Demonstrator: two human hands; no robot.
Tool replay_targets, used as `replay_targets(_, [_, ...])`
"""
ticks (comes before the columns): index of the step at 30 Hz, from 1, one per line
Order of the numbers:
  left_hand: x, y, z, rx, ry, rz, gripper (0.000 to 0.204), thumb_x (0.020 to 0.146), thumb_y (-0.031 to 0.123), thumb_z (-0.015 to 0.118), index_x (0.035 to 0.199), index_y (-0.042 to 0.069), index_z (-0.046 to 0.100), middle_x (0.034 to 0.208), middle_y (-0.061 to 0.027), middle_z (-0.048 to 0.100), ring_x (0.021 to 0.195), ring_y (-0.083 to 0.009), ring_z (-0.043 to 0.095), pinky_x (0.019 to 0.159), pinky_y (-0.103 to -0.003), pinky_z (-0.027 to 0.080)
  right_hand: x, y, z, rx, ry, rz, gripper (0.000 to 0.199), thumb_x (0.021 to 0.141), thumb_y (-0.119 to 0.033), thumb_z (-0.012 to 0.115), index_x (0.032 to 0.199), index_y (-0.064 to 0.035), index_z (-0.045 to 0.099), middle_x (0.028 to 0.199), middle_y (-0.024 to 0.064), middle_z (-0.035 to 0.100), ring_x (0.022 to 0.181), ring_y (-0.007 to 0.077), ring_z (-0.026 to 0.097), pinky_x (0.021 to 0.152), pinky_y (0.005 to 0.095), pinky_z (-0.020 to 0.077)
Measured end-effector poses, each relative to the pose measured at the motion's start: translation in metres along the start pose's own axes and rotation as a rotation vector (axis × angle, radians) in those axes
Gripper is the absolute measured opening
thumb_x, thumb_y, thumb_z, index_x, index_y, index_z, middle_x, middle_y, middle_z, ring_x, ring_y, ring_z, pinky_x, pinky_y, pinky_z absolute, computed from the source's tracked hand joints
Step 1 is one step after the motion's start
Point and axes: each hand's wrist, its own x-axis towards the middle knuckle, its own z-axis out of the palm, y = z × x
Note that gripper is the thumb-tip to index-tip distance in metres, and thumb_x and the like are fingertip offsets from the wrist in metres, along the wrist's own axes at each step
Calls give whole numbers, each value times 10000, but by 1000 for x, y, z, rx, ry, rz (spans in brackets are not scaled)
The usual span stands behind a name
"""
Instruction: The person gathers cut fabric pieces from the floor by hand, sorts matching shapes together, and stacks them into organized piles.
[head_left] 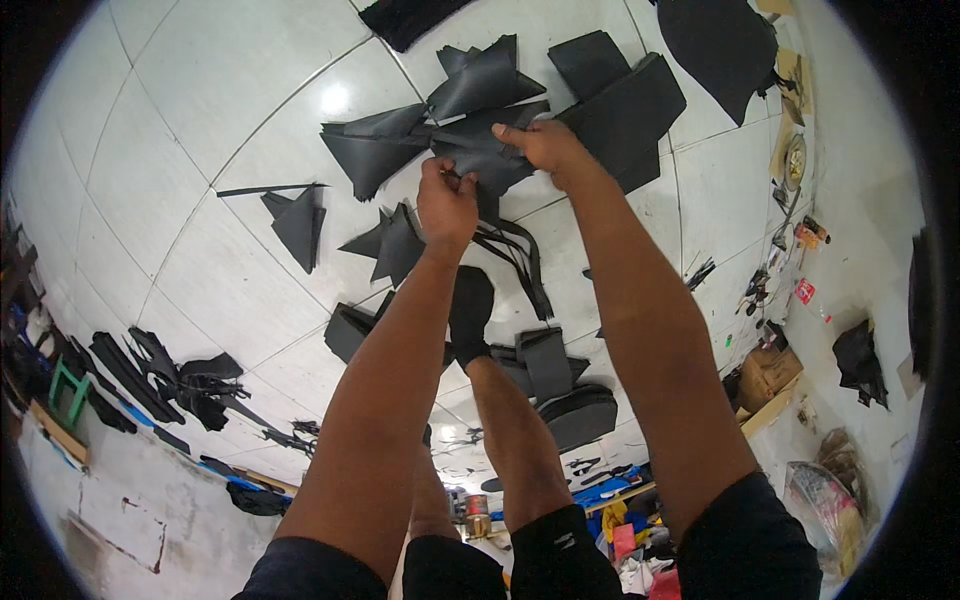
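Looked down on a floor [250, 240] of big glossy white tiles, split up by dark grout lines and bent into curves by the fisheye. Caught a bright glare spot [335, 97] up near the top (seriously shiny tiles, tbh). Saw a pale right-hand wall [855, 180], plus a patchy whitish lower-left wall [120, 530] with reddish-brown marks on it. Spotted a green frame [68, 395] near the left edge. Also noticed a brown box [768, 378] low on the right, a clear plastic bag [828, 500] below that, and a colourful jumble [625, 545] along the bottom.
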Motion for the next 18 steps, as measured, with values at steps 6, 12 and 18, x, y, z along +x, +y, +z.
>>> replay_targets(6, [-5, 1, -6, -44, -20, -43, 407, 810, 153, 700, 1082, 56, 412, 752, -138, 628, 722, -299, 646, 687, -387, 481, -43, 29, 21, 453, 19, -34, 468, 765, -488, 712, 928, -64, 601, 888, 23, 563, 872, 135, 480, 740, 300, 396])
replay_targets(12, [-4, 0, -12, -66, -47, -41, 458, 810, 120, 694, 1140, 38, 387, 762, -145, 619, 731, -296, 645, 691, -382, 485, -78, 60, 43, 969, 63, 45, 399, 785, -439, 724, 1004, -145, 567, 836, -52, 494, 770, 82, 447, 698, 270, 368])
replay_targets(18, [-4, -3, -14, -112, -81, -38, 529, 784, 93, 698, 1210, 27, 393, 763, -107, 586, 718, -256, 611, 707, -369, 478, -86, 66, 32, 953, -33, -123, 367, 825, -374, 705, 1096, -170, 563, 951, -48, 555, 841, 81, 480, 759, 257, 381])
